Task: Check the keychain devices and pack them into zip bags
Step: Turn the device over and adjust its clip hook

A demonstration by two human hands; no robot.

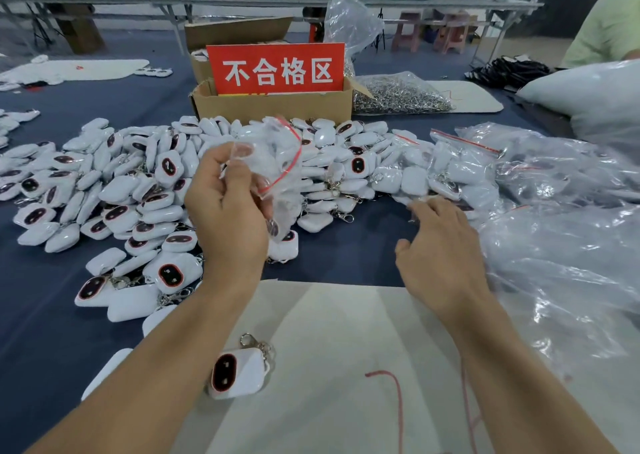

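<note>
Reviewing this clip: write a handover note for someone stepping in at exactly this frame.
Left hand grips a zip bag, raised over the loose devices; a device seems to sit in its bottom.
Right hand open, holding nothing, fingers near the filled bags.
A single device lies on the white mat.
Done: some bags filled, at the right.
Left: that large loose pile.

Glossy white plastic devices (114, 190) with metal clips, crinkly clear plastic bag (277, 163), matt cardboard box (273, 105), dark cloth table (41, 343).
</note>
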